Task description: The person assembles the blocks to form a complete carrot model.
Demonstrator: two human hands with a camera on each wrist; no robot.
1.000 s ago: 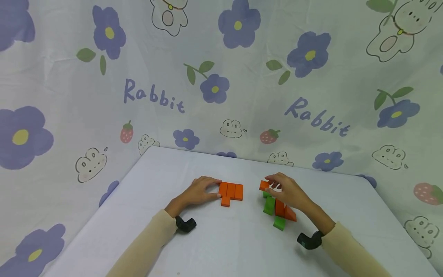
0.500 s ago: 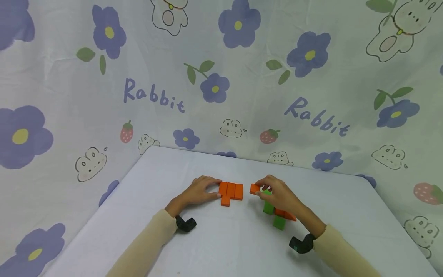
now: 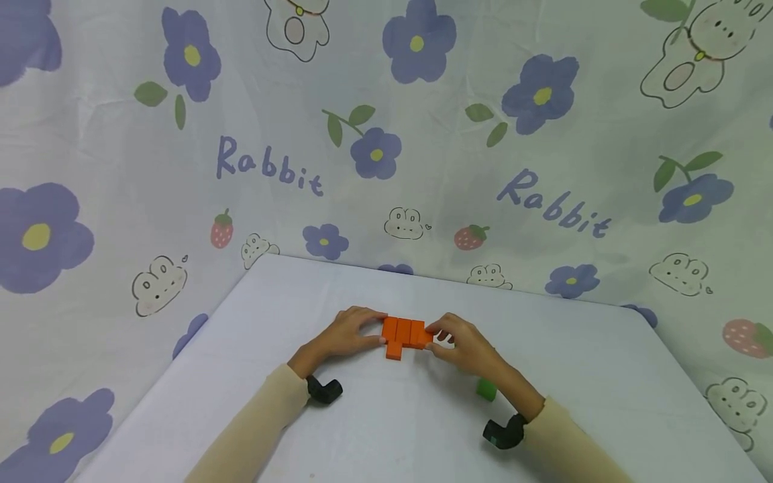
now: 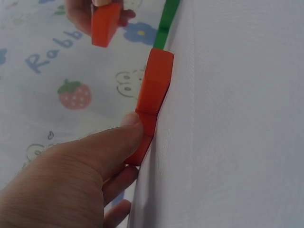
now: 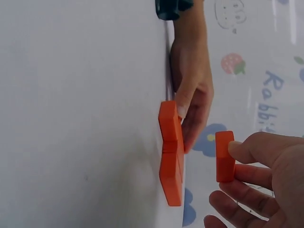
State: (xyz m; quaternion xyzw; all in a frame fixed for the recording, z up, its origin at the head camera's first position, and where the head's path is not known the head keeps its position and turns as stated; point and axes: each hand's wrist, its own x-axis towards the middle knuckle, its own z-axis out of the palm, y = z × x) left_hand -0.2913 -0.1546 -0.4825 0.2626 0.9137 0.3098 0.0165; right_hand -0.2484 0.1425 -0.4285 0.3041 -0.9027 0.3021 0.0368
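My left hand (image 3: 347,333) pinches a flat orange block cluster (image 3: 403,331) on the table (image 3: 374,416); my right hand (image 3: 461,343) pinches an orange block (image 5: 224,164), raised near the cluster's right end. The backdrop (image 3: 435,191) reads "Rabbit" twice.

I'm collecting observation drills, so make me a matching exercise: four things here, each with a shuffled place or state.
1. left hand
2. right hand
3. green block
4. backdrop cloth

A. pinches a lifted orange block
B. bears the word "Rabbit"
C. touches the left end of the grouped orange blocks
D. lies on the table, held by neither hand

Pairs: 1-C, 2-A, 3-D, 4-B
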